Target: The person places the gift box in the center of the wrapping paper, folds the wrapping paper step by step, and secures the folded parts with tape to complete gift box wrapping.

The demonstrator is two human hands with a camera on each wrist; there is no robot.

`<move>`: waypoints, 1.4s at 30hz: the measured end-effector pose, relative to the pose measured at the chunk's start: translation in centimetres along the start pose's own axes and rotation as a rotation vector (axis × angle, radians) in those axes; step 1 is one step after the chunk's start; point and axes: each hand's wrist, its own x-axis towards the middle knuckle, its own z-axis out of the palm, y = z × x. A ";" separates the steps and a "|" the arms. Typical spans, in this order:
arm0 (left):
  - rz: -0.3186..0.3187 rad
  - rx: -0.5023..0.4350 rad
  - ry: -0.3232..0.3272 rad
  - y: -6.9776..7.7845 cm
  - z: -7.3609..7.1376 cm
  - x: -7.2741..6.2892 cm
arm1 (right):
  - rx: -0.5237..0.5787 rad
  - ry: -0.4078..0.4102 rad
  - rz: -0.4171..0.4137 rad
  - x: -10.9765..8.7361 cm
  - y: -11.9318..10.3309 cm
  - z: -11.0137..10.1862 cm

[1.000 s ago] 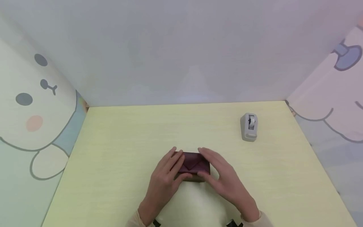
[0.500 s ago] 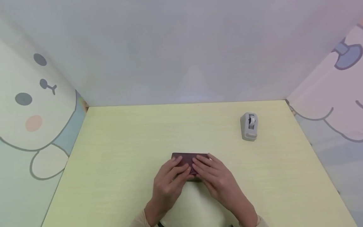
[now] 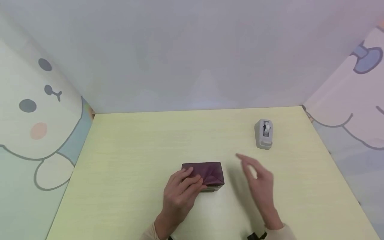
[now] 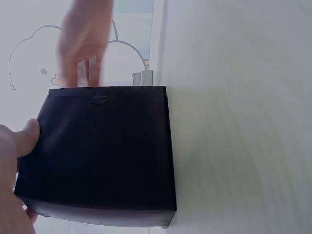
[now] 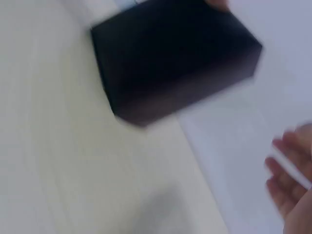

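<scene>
A small box wrapped in dark purple paper sits on the table, with folded creases on its top. My left hand holds it from the left, fingers lying over the top and thumb along the near side. In the left wrist view, the thumb presses the edge of the box, and a small shiny patch shows near the far edge. To the right of the box, my right hand is raised off it, fingers extended and holding nothing. The right wrist view is blurred; several fingers appear at its right edge.
A grey tape dispenser with a roll stands at the back right of the pale yellow table. A plain wall closes off the back. Panels with cartoon prints flank both sides.
My right hand has come off the box and moved right, after both hands pressed over its top. The left hand stays on the box.
</scene>
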 end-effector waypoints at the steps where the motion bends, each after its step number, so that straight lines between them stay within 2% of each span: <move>1: -0.002 0.004 0.003 0.0 0.0 0.0 | -0.039 0.046 0.121 0.6 0.8 -0.8; 3: -0.014 0.011 0.004 0.1 0.0 -0.1 | -0.085 0.119 0.334 1.8 2.4 -2.3; 4: -0.019 0.013 0.002 0.1 0.0 -0.1 | -0.106 0.151 0.404 2.5 3.2 -3.0; 7: -0.035 0.015 -0.009 0.1 0.0 -0.2 | -0.189 0.227 0.501 4.3 5.3 -4.6; 10: -0.040 0.014 -0.013 0.2 0.0 -0.1 | -0.261 0.256 0.511 6.0 6.8 -5.7; 13: -0.036 0.011 -0.005 0.2 0.1 -0.1 | -0.308 0.187 0.561 7.6 7.5 -6.3; 16: -0.036 0.006 0.003 0.3 0.2 0.0 | -0.375 0.037 0.624 8.8 7.9 -6.6; 19: -0.039 0.002 0.004 0.3 0.2 0.0 | -0.432 -0.089 0.633 9.7 7.8 -6.6; 24: -0.047 0.006 -0.002 0.3 0.1 -0.1 | -0.481 -0.164 0.622 10.9 7.3 -6.2; 27: -0.061 0.013 -0.016 0.4 0.1 -0.1 | -0.473 -0.213 0.654 11.5 6.7 -6.3; 32: -0.088 0.025 -0.048 0.4 0.0 -0.2 | -0.378 -0.346 0.742 12.3 6.1 -7.0; 36: -0.102 0.030 -0.056 0.5 0.0 -0.3 | -0.317 -0.376 0.774 12.4 6.1 -7.3; 42: -0.117 0.030 -0.067 0.6 0.2 -0.3 | -0.254 -0.324 0.769 11.3 6.3 -7.5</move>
